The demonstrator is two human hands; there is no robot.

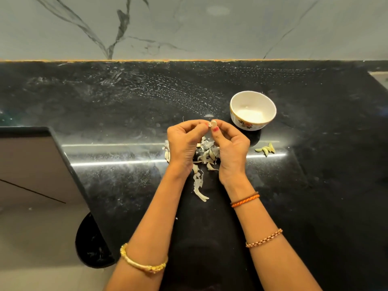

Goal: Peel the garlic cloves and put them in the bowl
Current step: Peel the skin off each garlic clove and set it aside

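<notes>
A small pale garlic clove (213, 123) is pinched between the fingertips of my left hand (185, 141) and my right hand (230, 144), held just above the black counter. Both hands meet at the clove, thumbs and forefingers closed on it. A white bowl (263, 97) with a floral pattern and gold rim stands on the counter just right of and beyond my right hand. Its inside looks white; I cannot tell what lies in it. Several yellowish garlic cloves (266, 149) lie in a small cluster on the counter to the right of my right hand.
A heap of papery garlic skins (206, 154) lies under and between my hands, with a longer strip (199, 185) trailing toward me. The black counter (126, 106) ends at a marble wall behind. The counter's left edge (69, 164) drops to the floor.
</notes>
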